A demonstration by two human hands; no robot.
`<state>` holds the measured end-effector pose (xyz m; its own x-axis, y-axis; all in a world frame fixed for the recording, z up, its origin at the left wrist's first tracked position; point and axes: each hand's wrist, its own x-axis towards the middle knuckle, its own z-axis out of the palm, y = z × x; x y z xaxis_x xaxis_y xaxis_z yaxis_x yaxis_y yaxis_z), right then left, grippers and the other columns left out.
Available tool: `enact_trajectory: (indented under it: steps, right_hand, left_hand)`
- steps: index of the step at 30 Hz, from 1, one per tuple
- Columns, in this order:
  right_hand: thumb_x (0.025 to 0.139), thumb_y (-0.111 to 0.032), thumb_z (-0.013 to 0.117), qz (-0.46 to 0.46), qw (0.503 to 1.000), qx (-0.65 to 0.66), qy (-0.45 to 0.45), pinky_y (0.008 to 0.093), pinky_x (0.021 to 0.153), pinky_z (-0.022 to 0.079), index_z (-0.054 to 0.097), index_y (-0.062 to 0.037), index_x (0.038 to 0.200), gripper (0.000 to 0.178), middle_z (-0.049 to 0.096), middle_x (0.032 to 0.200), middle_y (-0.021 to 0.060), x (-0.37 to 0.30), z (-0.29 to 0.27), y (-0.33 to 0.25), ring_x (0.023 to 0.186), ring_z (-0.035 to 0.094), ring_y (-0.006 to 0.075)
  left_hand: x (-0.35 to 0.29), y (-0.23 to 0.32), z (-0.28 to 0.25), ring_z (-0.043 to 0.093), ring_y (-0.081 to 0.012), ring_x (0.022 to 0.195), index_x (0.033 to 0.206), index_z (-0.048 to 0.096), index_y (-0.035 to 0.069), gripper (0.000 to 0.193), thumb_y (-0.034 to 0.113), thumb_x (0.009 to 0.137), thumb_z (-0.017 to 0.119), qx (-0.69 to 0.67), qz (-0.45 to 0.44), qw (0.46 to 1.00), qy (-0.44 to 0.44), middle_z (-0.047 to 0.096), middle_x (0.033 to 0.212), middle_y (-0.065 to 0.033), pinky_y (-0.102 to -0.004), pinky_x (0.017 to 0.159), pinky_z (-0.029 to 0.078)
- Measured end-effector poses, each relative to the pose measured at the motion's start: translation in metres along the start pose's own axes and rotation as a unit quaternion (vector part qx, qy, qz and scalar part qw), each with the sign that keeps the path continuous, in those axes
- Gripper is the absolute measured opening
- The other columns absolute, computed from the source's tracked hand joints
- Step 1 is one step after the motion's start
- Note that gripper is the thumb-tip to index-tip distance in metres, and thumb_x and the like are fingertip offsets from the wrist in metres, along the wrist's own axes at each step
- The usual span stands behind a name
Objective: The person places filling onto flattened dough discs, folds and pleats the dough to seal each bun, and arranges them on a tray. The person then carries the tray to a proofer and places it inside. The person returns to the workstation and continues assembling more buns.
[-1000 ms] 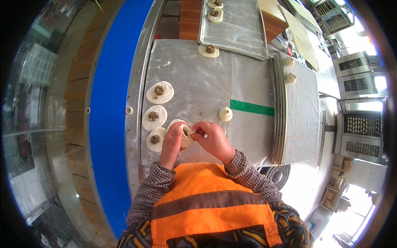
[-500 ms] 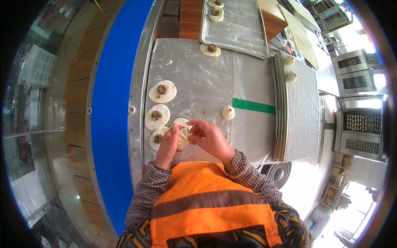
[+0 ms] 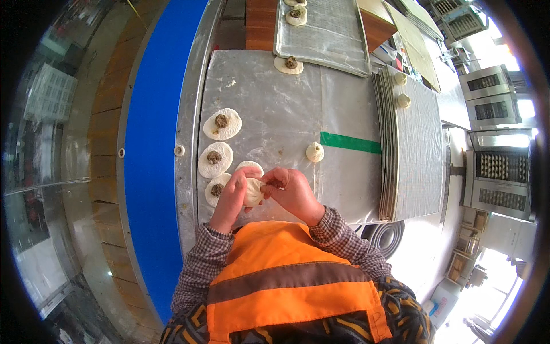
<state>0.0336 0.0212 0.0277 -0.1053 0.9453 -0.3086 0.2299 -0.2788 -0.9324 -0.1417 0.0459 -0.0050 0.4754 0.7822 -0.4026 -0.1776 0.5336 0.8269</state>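
My left hand cups a round white dough bun while my right hand pinches its top. Both hands hover over a floured metal table. Just left of my hands lie three flat dough rounds with dark filling: one far, one in the middle, one near. A plain flat round peeks out behind my fingers. A finished pleated bun stands to the right, next to a green tape strip.
A stack of metal trays at the right carries two buns. Another filled round lies at the table's far edge, beside a tray with more. A blue band runs along the left. Ovens stand at far right.
The dough in my hands has gone from an open wrapper showing filling to a closed white ball. My hands stay in the same spot, fingers working around it.
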Motion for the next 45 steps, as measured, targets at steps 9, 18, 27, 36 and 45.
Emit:
enact_trajectory:
  steps: [9, 18, 27, 36, 45]
  right_hand:
    - [0.080, -0.002, 0.067, -0.141, 0.974, -0.171, 0.035, 0.0331, 0.062, 0.053, 0.064, -0.0010, 0.091, 0.012, 0.067, 0.080, 0.0129, -0.009, -0.002, 0.013, 0.069, 0.067, 0.0270]
    - [0.081, -0.005, 0.066, -0.146, 0.979, -0.145, -0.018, 0.0347, 0.062, 0.053, 0.063, -0.0014, 0.100, 0.019, 0.064, 0.081, 0.0133, -0.013, 0.000, 0.024, 0.069, 0.065, 0.0288]
    - [0.079, -0.011, 0.067, -0.268, 0.921, -0.276, -0.060, 0.0396, 0.062, 0.052, 0.060, -0.0044, 0.102, 0.024, 0.063, 0.086, 0.0110, -0.013, 0.007, 0.046, 0.071, 0.063, 0.0310]
    - [0.084, -0.015, 0.061, -0.243, 0.938, -0.239, -0.060, 0.0453, 0.053, 0.047, 0.056, -0.0016, 0.090, 0.016, 0.062, 0.077, 0.0171, 0.006, 0.009, 0.052, 0.063, 0.060, 0.0369]
    - [0.084, -0.014, 0.065, -0.092, 0.924, -0.249, 0.274, 0.0380, 0.063, 0.052, 0.069, -0.0041, 0.096, 0.016, 0.067, 0.085, 0.0164, 0.192, -0.123, 0.061, 0.072, 0.065, 0.0298]
  left_hand:
    - [0.003, -0.009, 0.004, 0.055, -0.0058, 0.062, 0.107, 0.058, 0.009, 0.037, 0.044, 0.099, 0.049, -0.029, -0.117, 0.993, -0.010, 0.061, 0.083, -0.0003, -0.0201, 0.051, 0.044]
    - [-0.001, -0.038, 0.017, 0.053, -0.0075, 0.056, 0.098, 0.059, 0.009, 0.042, 0.048, 0.099, 0.046, 0.046, -0.015, 0.991, 0.123, 0.060, 0.074, -0.0015, -0.0212, 0.046, 0.041]
    - [0.003, -0.055, 0.004, 0.051, -0.0085, 0.048, 0.094, 0.057, 0.011, 0.053, 0.061, 0.096, 0.040, -0.195, -0.254, 0.942, 0.103, 0.055, 0.069, 0.0012, -0.0222, 0.035, 0.032]
    - [0.005, -0.052, 0.009, 0.061, -0.0133, 0.089, 0.110, 0.059, 0.005, 0.055, 0.055, 0.100, 0.036, -0.067, -0.091, 0.989, 0.094, 0.063, 0.093, -0.0045, -0.0294, 0.070, 0.051]
    - [0.090, -0.029, -0.014, 0.065, -0.0198, 0.077, 0.091, 0.058, 0.006, 0.051, 0.050, 0.101, 0.035, -0.205, -0.065, 0.971, 0.108, 0.064, 0.086, -0.0097, -0.0328, 0.059, 0.055]
